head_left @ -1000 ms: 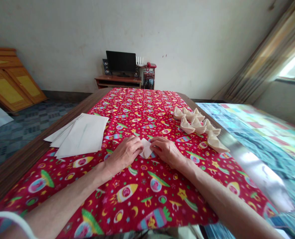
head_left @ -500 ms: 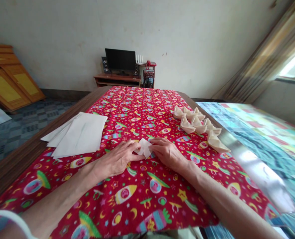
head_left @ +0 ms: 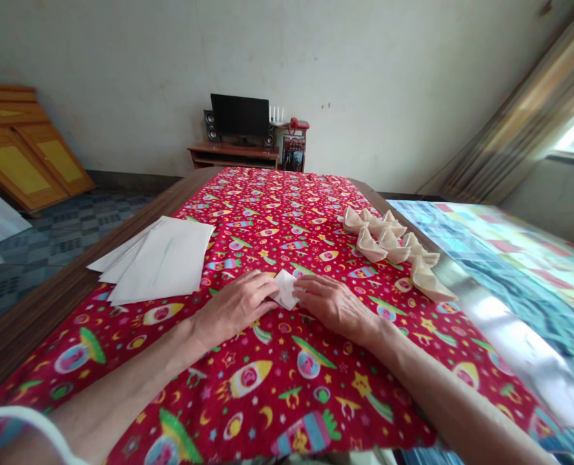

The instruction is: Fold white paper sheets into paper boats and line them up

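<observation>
A small folded piece of white paper (head_left: 287, 289) lies on the red patterned cloth between my two hands. Its visible part looks diamond-shaped. My left hand (head_left: 241, 300) holds its left side, fingers curled together with the thumb low at the near edge. On the opposite side, my right hand (head_left: 334, 306) grips the paper's right edge with bent fingers; its thumb is hidden. To the left, several sheets of white paper (head_left: 165, 261) are fanned in an overlapping pile. Over on the right stand several cream folded paper shapes (head_left: 388, 244) with pointed ends, grouped close together.
The red cloth (head_left: 248, 413) covers most of a brown wooden table (head_left: 35, 323). A bed-like surface with a colourful cover (head_left: 461, 226) adjoins on the right. Beyond the table are a monitor (head_left: 241, 116) on a small desk and a wooden cabinet (head_left: 30, 148). A white curved band (head_left: 30, 416) crosses the lower left.
The folded paper now shows as a neater diamond between my fingers. My left thumb has drawn back toward the paper's near left edge. The whole view has shifted slightly.
</observation>
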Demonstrator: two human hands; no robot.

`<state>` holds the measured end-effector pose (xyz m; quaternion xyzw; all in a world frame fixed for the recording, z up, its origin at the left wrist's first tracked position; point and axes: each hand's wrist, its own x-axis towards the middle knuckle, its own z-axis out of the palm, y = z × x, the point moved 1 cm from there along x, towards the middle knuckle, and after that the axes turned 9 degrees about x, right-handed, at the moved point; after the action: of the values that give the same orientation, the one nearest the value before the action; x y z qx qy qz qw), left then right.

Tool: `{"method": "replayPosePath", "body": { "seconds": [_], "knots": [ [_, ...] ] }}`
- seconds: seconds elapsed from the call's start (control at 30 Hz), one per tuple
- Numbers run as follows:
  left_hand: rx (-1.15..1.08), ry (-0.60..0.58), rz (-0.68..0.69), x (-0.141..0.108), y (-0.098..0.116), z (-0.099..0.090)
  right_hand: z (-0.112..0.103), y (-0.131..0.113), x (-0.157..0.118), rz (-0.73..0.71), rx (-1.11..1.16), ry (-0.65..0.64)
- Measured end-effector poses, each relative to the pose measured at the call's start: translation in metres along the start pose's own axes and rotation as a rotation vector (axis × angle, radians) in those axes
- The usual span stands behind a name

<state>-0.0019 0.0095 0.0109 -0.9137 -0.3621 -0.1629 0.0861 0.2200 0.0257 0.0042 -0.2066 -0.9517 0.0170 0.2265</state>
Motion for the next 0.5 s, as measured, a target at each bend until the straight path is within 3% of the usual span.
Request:
{"method": "replayPosePath", "body": {
  "seconds": [0.23, 0.5],
  "knots": [
    [0.205, -0.003, 0.084, 0.0022, 0.0046, -0.0023, 0.0034, 0.006, 0.0008, -0.01, 0.025, 0.014],
    [0.193, 0.008, 0.063, 0.0021, 0.0017, 0.0023, 0.0036, 0.0025, 0.0061, 0.051, -0.022, 0.078]
  ]
}}
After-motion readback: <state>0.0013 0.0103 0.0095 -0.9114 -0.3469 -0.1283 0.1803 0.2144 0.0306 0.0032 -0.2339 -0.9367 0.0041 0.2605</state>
